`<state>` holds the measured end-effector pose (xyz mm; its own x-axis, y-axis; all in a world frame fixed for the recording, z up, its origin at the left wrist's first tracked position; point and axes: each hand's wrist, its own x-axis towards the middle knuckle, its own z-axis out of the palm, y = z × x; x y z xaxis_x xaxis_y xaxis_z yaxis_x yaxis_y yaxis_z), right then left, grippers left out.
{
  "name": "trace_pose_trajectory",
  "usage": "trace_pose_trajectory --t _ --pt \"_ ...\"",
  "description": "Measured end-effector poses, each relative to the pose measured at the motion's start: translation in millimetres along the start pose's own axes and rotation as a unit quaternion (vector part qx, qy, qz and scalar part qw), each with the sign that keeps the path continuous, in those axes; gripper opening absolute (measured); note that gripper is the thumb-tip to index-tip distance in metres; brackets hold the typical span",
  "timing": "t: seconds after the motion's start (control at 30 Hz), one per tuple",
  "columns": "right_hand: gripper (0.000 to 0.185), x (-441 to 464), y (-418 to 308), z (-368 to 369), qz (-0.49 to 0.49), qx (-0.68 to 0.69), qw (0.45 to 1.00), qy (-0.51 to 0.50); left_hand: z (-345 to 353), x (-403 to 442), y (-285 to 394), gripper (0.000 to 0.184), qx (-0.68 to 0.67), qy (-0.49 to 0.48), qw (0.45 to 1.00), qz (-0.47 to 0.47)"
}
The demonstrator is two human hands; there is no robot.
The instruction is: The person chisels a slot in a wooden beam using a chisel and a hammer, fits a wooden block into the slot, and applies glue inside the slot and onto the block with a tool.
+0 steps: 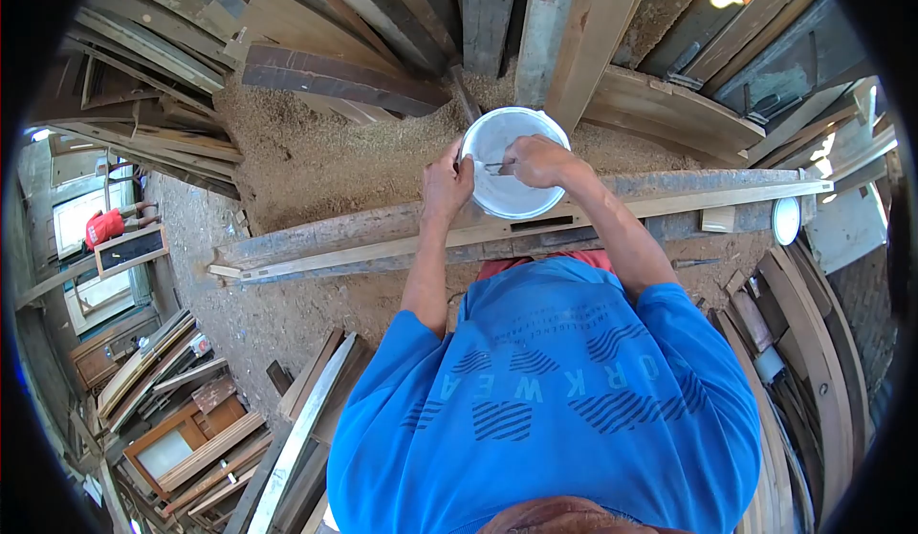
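My left hand [447, 187] grips the near-left side of a white plastic bucket [516, 204], with the thumb over its rim. The bucket is tilted so that its inside faces me. Reaching into the opening, my right hand [537, 161] is closed around a thin, dark stick-like tool [494, 164] whose far part points left toward my left thumb. What the tool is cannot be made out. Below the bucket runs a long pale wooden bar [411, 252] with a dark slot cut in it, lying on a wider grey beam [335, 233].
A round white lid or pail with a blue rim [786, 220] sits at the beam's right end, near a small wood block [718, 219]. Planks [354, 80] lean beyond sawdust. More boards [813, 343] lie at both sides. A person in red [105, 228] is far left.
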<state>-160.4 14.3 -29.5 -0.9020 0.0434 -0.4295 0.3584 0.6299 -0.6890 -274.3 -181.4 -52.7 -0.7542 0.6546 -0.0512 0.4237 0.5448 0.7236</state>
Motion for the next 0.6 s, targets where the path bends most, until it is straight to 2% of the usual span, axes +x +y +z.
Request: trace_pose_trajectory --t 0.17,0.27,0.33,0.37,0.5,0.6 --pt "0.027 -29.9 -34.9 -11.6 0.067 -0.027 0.995 0.072 -28.0 6.2 -14.0 0.04 0.006 -0.016 1.0 -0.012" --pt "0.026 -62.6 -58.5 -39.2 0.076 0.015 0.992 0.096 -49.3 10.0 -32.8 0.039 0.054 -0.012 0.998 -0.035" --pt "0.026 -81.0 -46.0 -36.5 0.095 0.076 0.986 0.115 -53.6 10.3 -72.2 0.038 0.059 0.041 0.997 0.011" --pt "0.026 -92.3 -38.6 -34.1 0.109 0.107 0.98 0.125 -56.9 10.2 -87.4 0.036 0.046 0.045 0.998 -0.017" --pt "0.022 -126.6 -11.5 -8.7 0.101 0.026 0.987 0.12 -58.3 -5.4 -144.3 0.03 0.003 0.097 0.99 -0.105" --pt "0.023 -133.6 7.6 20.5 0.141 -0.003 0.988 0.067 -51.8 -24.9 -189.7 0.032 -0.064 0.093 0.979 -0.171"
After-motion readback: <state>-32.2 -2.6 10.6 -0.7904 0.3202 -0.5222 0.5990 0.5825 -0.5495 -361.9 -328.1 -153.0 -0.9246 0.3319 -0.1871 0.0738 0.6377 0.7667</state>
